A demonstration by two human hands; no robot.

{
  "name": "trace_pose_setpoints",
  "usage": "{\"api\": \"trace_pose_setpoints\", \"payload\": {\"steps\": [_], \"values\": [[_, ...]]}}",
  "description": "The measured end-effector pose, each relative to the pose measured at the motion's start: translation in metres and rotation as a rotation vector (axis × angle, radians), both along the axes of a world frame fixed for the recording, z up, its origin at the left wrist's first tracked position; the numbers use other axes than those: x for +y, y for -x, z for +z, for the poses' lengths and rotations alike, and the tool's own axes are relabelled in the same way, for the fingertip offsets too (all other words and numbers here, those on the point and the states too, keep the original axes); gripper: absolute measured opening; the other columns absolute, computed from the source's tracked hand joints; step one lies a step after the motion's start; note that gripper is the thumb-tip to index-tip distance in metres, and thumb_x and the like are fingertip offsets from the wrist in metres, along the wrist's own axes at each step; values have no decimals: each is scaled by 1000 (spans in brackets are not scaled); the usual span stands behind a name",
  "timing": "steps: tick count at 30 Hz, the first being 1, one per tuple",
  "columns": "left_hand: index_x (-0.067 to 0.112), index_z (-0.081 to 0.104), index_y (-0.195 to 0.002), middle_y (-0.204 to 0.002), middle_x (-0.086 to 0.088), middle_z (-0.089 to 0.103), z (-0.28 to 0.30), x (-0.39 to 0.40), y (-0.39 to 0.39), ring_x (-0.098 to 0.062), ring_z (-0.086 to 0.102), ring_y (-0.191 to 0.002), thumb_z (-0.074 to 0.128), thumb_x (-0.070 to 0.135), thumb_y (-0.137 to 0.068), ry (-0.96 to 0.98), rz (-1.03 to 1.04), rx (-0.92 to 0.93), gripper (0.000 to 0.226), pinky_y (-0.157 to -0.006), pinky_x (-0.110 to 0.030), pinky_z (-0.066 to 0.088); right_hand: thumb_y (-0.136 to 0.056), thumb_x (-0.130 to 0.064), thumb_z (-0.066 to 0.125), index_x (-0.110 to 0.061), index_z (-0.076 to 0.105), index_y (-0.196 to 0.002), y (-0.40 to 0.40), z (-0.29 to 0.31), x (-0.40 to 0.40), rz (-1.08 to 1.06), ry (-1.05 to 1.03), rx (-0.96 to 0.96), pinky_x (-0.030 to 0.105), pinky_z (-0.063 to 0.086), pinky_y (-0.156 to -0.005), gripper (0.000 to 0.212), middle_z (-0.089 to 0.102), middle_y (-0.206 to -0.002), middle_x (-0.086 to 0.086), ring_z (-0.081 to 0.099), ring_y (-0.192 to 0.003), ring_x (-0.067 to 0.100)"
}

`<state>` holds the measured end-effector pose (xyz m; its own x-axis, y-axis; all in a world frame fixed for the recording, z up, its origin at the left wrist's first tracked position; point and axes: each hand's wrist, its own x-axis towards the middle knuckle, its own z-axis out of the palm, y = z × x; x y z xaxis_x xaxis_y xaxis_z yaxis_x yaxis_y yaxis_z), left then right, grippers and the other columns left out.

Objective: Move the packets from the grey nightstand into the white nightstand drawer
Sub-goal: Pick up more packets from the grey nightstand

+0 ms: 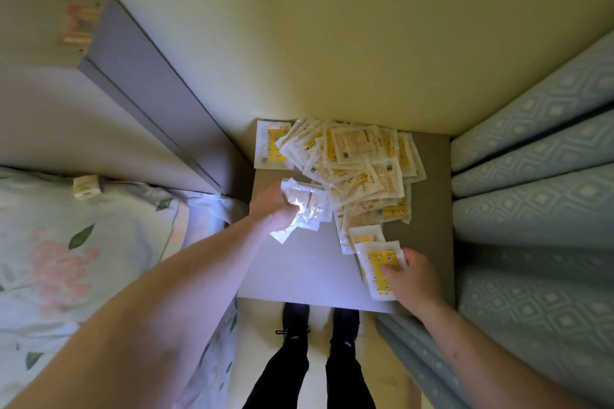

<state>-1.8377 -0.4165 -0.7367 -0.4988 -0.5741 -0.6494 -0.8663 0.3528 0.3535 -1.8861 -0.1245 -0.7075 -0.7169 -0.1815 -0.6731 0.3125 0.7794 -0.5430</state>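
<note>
So the packets [358, 169] are mostly dumped in a loose overlapping heap at the back of the grey nightstand [299, 269], hard against the wall, trailing down along its right edge toward the front. Looks to me like gathering is underway rather than any carrying. The left hand [277, 206] is curled round a crinkly clear bunch [307, 209] near the left edge, mid-depth, probably collecting several so it's fewer trips. The right hand [410, 276] is down at the front right corner, fingers bent onto a yellow packet [382, 262] that lies on top of another; I'd say it's pinching it up, but whether it's actually lifted I can't tell.

One packet [272, 149] sits flat on its own at the back left corner. The front left of the top is bare.

Around it: a bed with floral bedding [66, 242] on the left, pale blue patterned curtains [531, 159] on the right, yellowish wall [332, 43] behind. No white nightstand drawer in view that I can pick out.
</note>
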Motion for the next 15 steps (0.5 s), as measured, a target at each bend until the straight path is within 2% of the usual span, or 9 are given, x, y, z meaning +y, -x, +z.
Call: {"api": "trace_pose_setpoints", "payload": {"steps": [2,3,6,9,10,12,15], "values": [[25,49,-127,-88,7,61,11,7,-17,-26,64,-96,68,29,-91,20,-17,66,41,-84,-35,54,-93,-15,70,-20,70,-97,-7,14,0,11,20,9,24,51,-58,7,73,-90,-4,70,-80,13],[24,48,-130,-95,4,63,20,11,-27,-28,64,-100,66,26,-93,33,-32,98,42,-87,-37,53,-93,-16,70,-21,69,-99,-11,22,1,20,23,22,23,51,-58,8,73,-90,-5,70,-80,12],[26,48,-124,-112,1,65,51,23,-62,-27,64,-105,64,20,-94,30,-33,189,35,-89,-40,54,-94,-16,70,-24,68,-95,-26,54,6,49,17,92,26,54,-61,9,71,-86,-10,69,-78,8],[32,46,-117,-109,7,64,100,40,-101,-19,65,-98,63,14,-92,-1,-35,276,35,-85,-39,54,-93,-17,72,-26,69,-93,-42,98,12,57,40,145,36,60,-71,9,72,-86,-11,71,-81,12],[33,45,-113,-108,10,64,119,45,-115,-16,64,-94,64,13,-92,-4,-43,302,34,-83,-38,54,-92,-18,72,-28,68,-92,-48,116,13,72,44,172,35,60,-71,11,72,-84,-12,70,-81,11],[37,39,-106,-108,16,60,158,56,-141,-10,61,-89,64,12,-92,23,-73,332,38,-78,-31,50,-91,-21,74,-34,66,-90,-63,152,15,102,61,221,27,53,-65,15,70,-81,-15,68,-80,8],[36,36,-107,-107,17,54,211,69,-177,-7,55,-92,66,12,-93,75,-90,393,41,-73,-15,40,-88,-26,76,-37,67,-86,-85,199,18,129,99,266,11,43,-55,14,70,-74,-21,65,-73,-3]]}}
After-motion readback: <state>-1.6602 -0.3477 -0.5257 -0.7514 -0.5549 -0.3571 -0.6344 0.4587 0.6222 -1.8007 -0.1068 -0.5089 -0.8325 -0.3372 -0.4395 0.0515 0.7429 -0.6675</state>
